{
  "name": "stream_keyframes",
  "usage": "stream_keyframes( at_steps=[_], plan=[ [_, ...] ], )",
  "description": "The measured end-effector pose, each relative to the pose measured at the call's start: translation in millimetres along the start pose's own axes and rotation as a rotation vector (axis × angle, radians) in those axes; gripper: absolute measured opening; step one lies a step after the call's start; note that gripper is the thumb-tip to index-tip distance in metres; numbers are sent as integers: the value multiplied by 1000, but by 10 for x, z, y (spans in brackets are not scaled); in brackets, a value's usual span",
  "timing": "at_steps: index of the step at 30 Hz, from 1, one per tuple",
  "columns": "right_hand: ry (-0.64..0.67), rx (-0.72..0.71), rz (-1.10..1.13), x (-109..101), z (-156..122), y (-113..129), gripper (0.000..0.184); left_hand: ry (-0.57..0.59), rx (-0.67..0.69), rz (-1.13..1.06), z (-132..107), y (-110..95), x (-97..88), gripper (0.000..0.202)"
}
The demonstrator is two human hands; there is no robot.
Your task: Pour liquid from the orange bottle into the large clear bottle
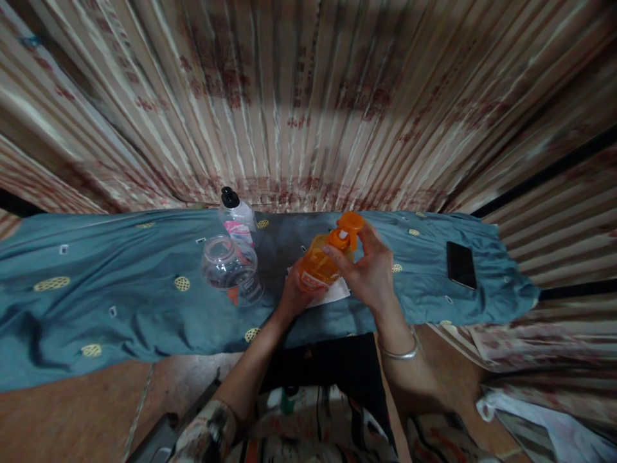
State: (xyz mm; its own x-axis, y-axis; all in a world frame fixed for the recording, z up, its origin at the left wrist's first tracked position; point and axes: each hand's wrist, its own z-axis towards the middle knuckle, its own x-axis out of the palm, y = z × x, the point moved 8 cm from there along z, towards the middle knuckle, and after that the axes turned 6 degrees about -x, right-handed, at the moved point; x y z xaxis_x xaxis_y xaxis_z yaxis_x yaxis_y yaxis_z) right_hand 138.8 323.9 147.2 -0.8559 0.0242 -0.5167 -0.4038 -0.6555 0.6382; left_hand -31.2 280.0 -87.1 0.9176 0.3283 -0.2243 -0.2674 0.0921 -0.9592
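My left fingers [295, 275] wrapped round lower body of orange pump bottle [318, 263], right fingers [370, 241] gripping near pump head [350, 222]. Bottle tilted above white sheet [337, 293] on cloth-covered bench [144, 276].

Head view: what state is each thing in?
Orange bottle: tilted, pump fitted, held by left hand and right hand
Black-topped bottle: upright
Jar: upright, mouth uncovered
Phone: lying flat, dark
White sheet: partly hidden
Cloth: spread out, wrinkled
Curtain: hanging in folds
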Motion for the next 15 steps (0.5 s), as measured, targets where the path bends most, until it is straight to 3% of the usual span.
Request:
stream_keyframes(
  at_steps=[4,8,15],
  plan=[
    [63,-28,47,44,34,58,69,-8,5,8,12,15,13,54],
    [169,-71,104,69,81,121,55,-9,0,17,17,32,25,54],
    [-18,-51,-10,53,-43,127,47,-11,-12,44,0,24,6,54]
  ],
)
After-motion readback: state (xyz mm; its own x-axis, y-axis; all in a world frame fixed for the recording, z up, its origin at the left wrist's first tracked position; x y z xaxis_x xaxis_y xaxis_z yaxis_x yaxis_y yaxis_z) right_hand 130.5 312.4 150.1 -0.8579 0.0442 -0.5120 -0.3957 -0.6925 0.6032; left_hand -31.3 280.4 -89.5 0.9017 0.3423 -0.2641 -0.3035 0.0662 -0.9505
